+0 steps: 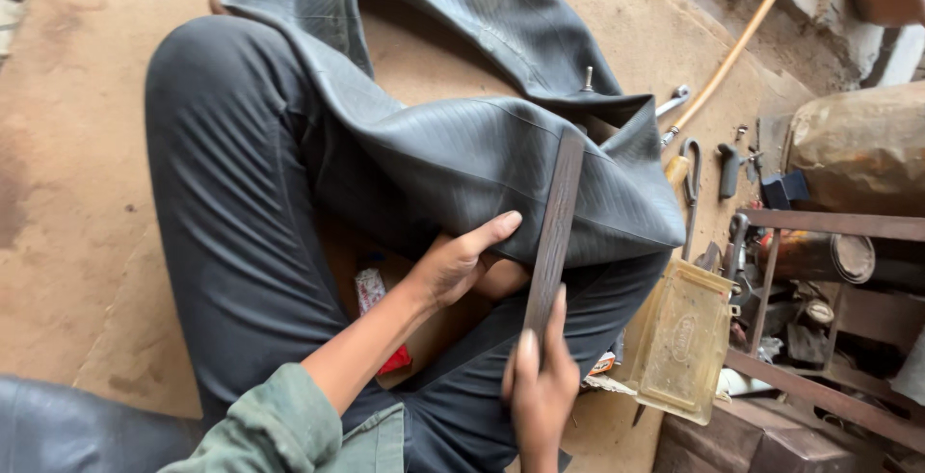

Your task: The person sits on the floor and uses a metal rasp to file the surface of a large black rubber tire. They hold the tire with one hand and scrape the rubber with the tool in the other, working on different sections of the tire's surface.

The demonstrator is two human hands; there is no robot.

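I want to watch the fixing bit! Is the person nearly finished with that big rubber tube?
Looks like the middle. Done: the inner tube is out, limp and deflated across the lap. In hand: the left hand steadies its edge while the right hand presses a long flat rasp onto the rubber. Left: no patch shows on the tube.

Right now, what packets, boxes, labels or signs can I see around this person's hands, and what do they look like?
Small packet: on the ground between the legs, left of the left hand; flat, white with red print.
Red wrapper: just below that packet, partly hidden by the forearm; crumpled.
Clear plastic box: right of the right hand; rectangular, yellowish, with an embossed oval mark on the lid.
Scrap of printed packaging: beside the box's left edge; white and orange.
No signs or screens.
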